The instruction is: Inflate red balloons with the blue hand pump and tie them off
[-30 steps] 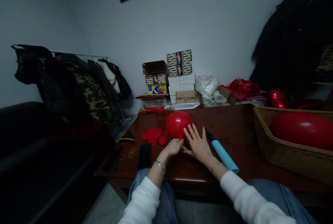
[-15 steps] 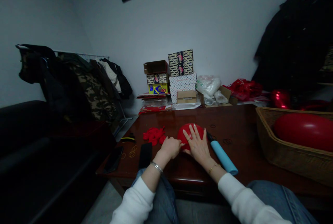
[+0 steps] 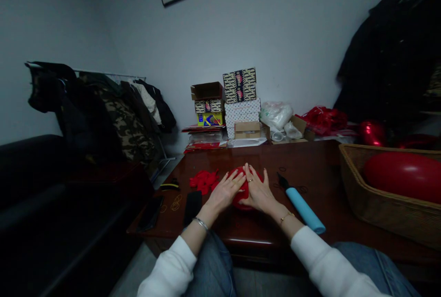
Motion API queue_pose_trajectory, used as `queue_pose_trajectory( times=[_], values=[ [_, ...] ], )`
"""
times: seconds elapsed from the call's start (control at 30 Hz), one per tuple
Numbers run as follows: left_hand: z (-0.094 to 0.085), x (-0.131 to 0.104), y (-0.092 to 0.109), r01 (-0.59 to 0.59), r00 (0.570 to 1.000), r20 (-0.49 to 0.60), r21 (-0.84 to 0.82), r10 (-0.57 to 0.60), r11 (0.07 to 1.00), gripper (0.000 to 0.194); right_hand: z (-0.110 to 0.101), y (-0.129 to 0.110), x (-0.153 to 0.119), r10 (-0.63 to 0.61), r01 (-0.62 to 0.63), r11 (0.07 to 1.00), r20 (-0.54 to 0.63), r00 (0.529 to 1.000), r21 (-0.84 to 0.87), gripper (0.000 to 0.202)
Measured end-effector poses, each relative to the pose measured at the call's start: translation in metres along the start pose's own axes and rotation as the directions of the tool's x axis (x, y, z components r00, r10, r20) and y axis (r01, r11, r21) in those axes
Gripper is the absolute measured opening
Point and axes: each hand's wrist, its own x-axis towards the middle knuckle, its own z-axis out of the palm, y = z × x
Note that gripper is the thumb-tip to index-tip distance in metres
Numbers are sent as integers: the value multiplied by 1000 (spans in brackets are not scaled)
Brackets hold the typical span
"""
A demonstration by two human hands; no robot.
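A red inflated balloon (image 3: 244,192) is between my two hands above the wooden table (image 3: 193,161). My left hand (image 3: 228,190) lies over its left side with the fingers stretched across it. On the balloon's top and right side, my right hand (image 3: 257,191) presses with spread fingers. The balloon's neck is hidden. A blue hand pump (image 3: 306,211) with a black nozzle lies right of my right hand. Several flat red balloons (image 3: 204,180) form a pile beyond my left hand.
A black phone (image 3: 192,207) lies left of my left wrist, another phone (image 3: 150,213) further left. Yellow rubber bands (image 3: 176,202) are near them. A wicker basket (image 3: 370,196) with a large red balloon (image 3: 406,173) stands right. Stacked boxes (image 3: 242,113) line the wall.
My left hand has gone from closed at the balloon's lower left to stretched over its side. The balloon and right hand have shifted slightly left. The pump has moved a little right.
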Motion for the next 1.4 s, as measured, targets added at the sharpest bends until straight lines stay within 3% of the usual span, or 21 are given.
queue_pose_trajectory(
  times=[0.13,0.23,0.4,0.5,0.7,0.8,0.9,1.07,1.17,1.27,1.4],
  values=[
    [9,-5,0,-16,997,-73,-25,15,1000,46,-2,1,0,-40,33,991,51,998,131,128],
    [12,-9,1,76,987,-141,-8,-76,997,41,0,3,-3,-29,26,991,20,999,134,123],
    [10,-13,9,308,941,-160,33,-299,951,38,9,2,-14,21,-18,999,-54,998,43,79],
    [4,-12,18,458,885,-112,33,-452,888,40,15,-7,-20,26,-27,1000,-69,997,-2,61],
    [-2,-6,33,635,771,17,60,-637,770,43,16,-34,-24,-4,2,997,-24,1000,-76,79],
    [-1,-7,38,663,744,47,77,-666,745,44,18,-40,-22,40,-44,992,-38,998,-120,90],
    [-1,-12,39,636,767,42,81,-640,767,43,21,-39,-20,121,-126,984,-53,991,-122,88],
    [-6,-19,26,416,909,-71,57,-412,908,44,16,-32,-15,52,-52,999,64,997,-2,88],
    [-6,-20,16,275,959,-75,15,-273,961,47,10,-27,-13,15,-25,997,132,991,77,103],
    [0,-20,11,231,972,-43,-32,-232,972,45,8,-19,-13,1,-19,993,154,988,113,117],
    [10,-19,10,346,936,-63,-12,-346,938,40,12,-13,-21,27,-44,993,143,989,114,109]
  ],
)
